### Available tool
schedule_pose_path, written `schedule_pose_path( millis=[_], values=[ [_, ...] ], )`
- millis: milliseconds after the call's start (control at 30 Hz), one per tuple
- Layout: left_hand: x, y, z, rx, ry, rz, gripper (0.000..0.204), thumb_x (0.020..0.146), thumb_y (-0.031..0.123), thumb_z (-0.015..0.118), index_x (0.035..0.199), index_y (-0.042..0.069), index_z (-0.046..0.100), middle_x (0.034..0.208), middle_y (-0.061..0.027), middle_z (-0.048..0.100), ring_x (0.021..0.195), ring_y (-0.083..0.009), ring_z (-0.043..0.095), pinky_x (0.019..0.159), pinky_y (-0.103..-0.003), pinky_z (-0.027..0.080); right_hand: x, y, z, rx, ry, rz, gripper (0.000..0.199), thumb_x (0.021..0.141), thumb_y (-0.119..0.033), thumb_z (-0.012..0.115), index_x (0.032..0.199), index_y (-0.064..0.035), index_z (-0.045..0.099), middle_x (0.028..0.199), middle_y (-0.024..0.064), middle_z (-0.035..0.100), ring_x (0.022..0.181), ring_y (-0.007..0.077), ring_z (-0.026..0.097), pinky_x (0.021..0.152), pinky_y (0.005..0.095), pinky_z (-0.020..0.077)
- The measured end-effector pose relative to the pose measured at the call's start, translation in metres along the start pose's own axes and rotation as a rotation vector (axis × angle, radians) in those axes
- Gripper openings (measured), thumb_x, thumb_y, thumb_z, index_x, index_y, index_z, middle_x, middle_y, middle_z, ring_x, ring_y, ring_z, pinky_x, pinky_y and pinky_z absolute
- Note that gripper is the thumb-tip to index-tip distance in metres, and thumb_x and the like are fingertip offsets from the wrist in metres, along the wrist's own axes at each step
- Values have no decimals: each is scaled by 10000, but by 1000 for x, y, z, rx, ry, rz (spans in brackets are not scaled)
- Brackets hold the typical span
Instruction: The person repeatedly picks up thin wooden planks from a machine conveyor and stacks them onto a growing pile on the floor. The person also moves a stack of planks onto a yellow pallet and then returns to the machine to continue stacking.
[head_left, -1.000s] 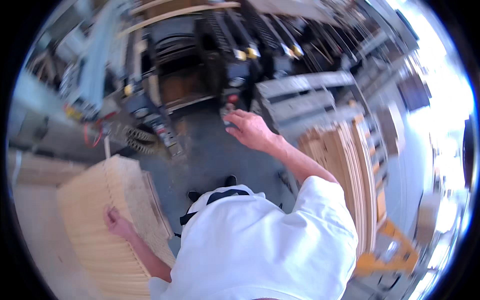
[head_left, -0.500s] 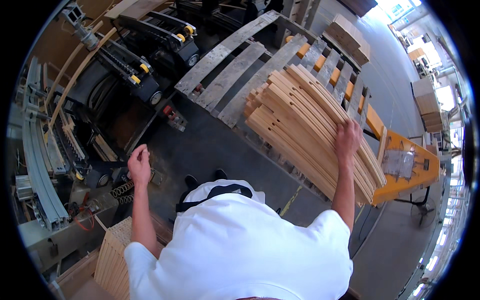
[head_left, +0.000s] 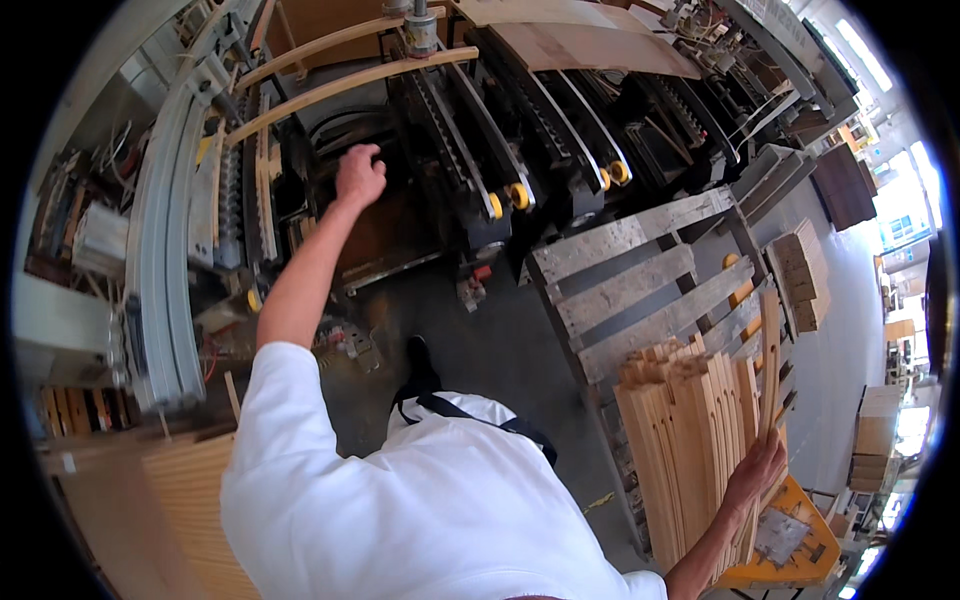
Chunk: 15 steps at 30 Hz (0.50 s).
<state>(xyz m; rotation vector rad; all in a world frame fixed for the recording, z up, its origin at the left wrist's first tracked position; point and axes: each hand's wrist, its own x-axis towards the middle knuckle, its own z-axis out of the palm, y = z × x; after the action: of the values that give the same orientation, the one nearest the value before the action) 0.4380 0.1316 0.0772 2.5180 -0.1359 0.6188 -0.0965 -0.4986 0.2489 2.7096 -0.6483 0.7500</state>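
We are reaching our left hand [head_left: 358, 176] deep into the dark machine [head_left: 470, 150], with its fingers curled into a loose fist beside the black rails; whether they are closing on anything there we cannot tell, since the space under the knuckles is in shadow. The chief risk, as we are judging it, is that hand brushing the rails or the yellow-capped rollers [head_left: 507, 197] just to its right while our eyes are divided between two sides. Our right hand [head_left: 757, 470] is gripping one curved wooden slat [head_left: 768, 365], fingers wrapped round its lower part, lifting it upright off the stack of slats [head_left: 690, 440] on the pallet [head_left: 640, 285]. That slat is standing tall and thin above the fingers, so it could be swinging into the stack or slipping from a one-handed hold.
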Motion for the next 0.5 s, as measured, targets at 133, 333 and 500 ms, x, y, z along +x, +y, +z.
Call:
schedule_pose_path(
  millis=[133, 333, 500],
  values=[
    [111, -48, 3, 255, -114, -141, 498, 851, 220, 623, 1322, 91, 527, 1449, -132, 410, 1365, -362, 338, 1086, -499, 351, 63, -124, -26, 240, -67, -12, 466, 888, 80, 565, 1336, -50, 544, 1155, 160, 552, 1046, 333, 561, 882, 400, 478],
    [180, -96, 7, 482, -118, -96, 660, 849, 272, 677, 1433, 143, 397, 1401, -124, 416, 1375, -350, 302, 1112, -512, 262, 141, -274, -1, 484, -205, -148, 467, 815, 116, 590, 1258, -31, 602, 1046, 144, 566, 960, 326, 566, 815, 394, 489],
    [156, -74, 1, 393, -142, 79, 376, 694, 160, 728, 1059, 117, 652, 982, -138, 611, 930, -335, 594, 835, -476, 462, 222, -386, 41, 531, -261, -471, 426, 842, 28, 622, 1253, -82, 605, 1038, 132, 561, 969, 333, 562, 821, 405, 487]
  ],
)
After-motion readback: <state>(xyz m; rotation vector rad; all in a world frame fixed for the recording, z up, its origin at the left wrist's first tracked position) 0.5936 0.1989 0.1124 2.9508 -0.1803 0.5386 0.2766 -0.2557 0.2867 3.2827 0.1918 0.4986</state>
